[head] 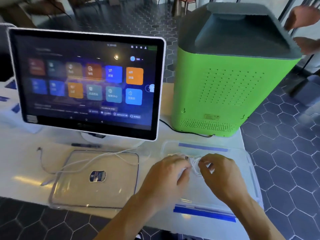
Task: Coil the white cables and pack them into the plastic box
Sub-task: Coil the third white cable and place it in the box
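A clear plastic box (pixel 249 163) with blue clasps sits open on the white table at the right. Over it, my left hand (pixel 166 177) and my right hand (pixel 220 172) both pinch a small coil of white cable (pixel 195 164) between their fingertips. A second white cable (pixel 97 158) lies loose to the left, trailing across the box's clear lid (pixel 93 189), which lies flat on the table. One end of that cable (pixel 39 149) reaches the far left of the table.
A touchscreen monitor (pixel 86 80) on a white stand fills the back left. A tall green and grey machine (pixel 228 84) stands at the back right, its black cord (pixel 183 130) running along the table behind the box. A dark pen (pixel 86 145) lies by the monitor base.
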